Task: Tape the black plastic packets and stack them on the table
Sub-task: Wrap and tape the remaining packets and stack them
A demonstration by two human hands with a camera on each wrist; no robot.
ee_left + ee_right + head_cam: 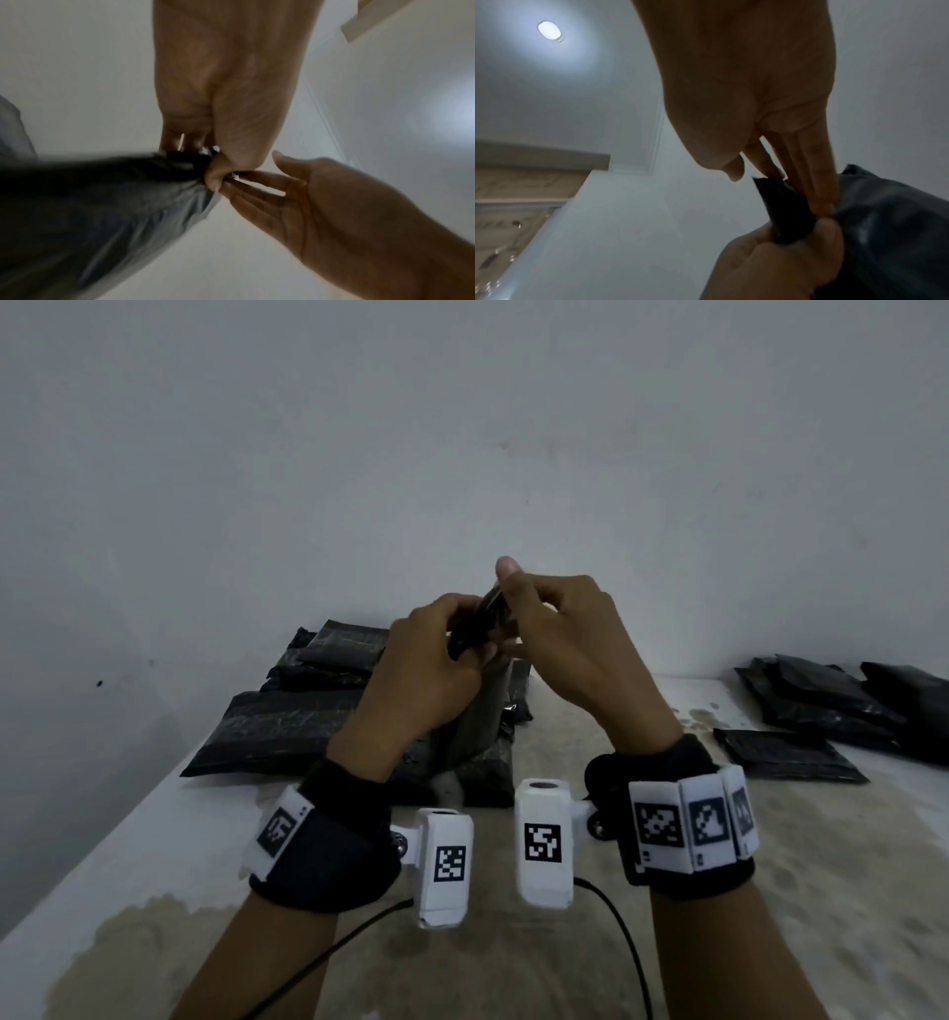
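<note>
**Inspector:** Your left hand (pixel 416 670) is raised above the tabletop (pixel 642 891), fingers curled round the gathered top of a black plastic packet (pixel 475 716). The packet hangs down from that grip toward the piles below; whether its lower end touches them cannot be told.

**Operator:** And the right?

**Inspector:** Your right hand (pixel 575 644) sits just beside the left, at the same height. In the right wrist view its fingers (pixel 816 178) run almost straight down onto the black folded end (pixel 786 209) of the packet, with the thumb apart from them. In the left wrist view those fingers meet your left thumb at the packet's neck (pixel 200 164). They touch the plastic; no closed grip shows, so I record that hand as open against it.

**Operator:** Where are the other packets?

**Inspector:** A pile of black packets (pixel 287 711) lies at the far left of the tabletop, against the wall, overlapping one another, directly beyond your left wrist. A second group of packets (pixel 821 695) lies at the far right, well apart from the first, with one flat packet (pixel 785 755) nearest you.

**Operator:** Any tape?

**Inspector:** I cannot make out tape. Small pale flecks show at the pinch point in the left wrist view, too blurred to identify
</note>
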